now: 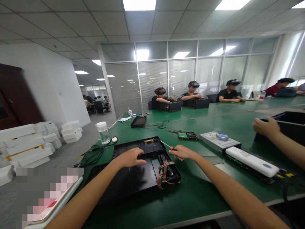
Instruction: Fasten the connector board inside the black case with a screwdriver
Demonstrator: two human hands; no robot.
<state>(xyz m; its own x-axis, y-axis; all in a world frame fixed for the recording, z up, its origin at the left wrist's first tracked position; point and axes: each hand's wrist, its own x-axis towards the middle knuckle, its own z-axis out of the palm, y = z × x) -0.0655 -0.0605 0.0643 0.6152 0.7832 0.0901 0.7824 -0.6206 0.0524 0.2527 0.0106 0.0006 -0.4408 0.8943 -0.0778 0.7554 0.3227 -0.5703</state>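
A black plastic casing [140, 178] lies on the table before me, with its raised rear section standing at the far side. My left hand [130, 157] grips the wall between the two sections, thumb on the near side and fingertips partly hidden. Between the fingers of my right hand [182, 152] is a screwdriver [174, 149] with an orange and black handle. Its thin shaft points up and left toward the far right corner of the casing. A striped ribbon cable [162, 175] is looped around the casing's right part.
Right of me are a circuit board [187, 135], a metal drive box [218, 141], a blue tape roll [222, 136] and a long white device [252, 161]. A co-worker's hand [267, 128] holds a black box. Leftward stand a clear jar [103, 133] and black cables [95, 156].
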